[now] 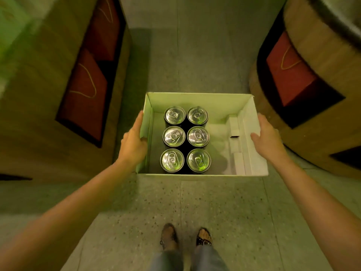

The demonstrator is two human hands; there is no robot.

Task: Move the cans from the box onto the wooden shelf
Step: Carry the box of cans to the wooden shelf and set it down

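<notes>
At the far left stands a tall wooden unit [39, 106] with a brown grained face and dark red panels [84, 98] set in black frames, each marked by a thin yellow curved line. Between it and its twin runs a floor [224, 212] of grey speckled stone slabs with fine seams, all washed in a greenish light. Next comes the left hand [132, 141], flat against the outside of the box's left wall, fingers pressed together and pointing away, the thumb hooked over the rim. That white cardboard box [197, 98] is open at the top and square-cornered, with plain matte walls. Six cans [185, 138] stand upright in its left half, in two columns of three, touching or nearly touching their neighbours; their round silver lids with pull tabs shine, and their sides look black. To their right the bottom of the box is bare, and a folded white cardboard strip [235, 132] lies along the right wall. On that wall's outside rests the right hand [268, 137], thumb over the rim; its fingers are hidden behind the wall, so I cannot tell how they lie. Below, two feet in dark studded shoes [185, 236] and blue trouser legs stand on the slabs. At the far right curves a second wooden unit [312, 61], rounded, with the same red panels.
</notes>
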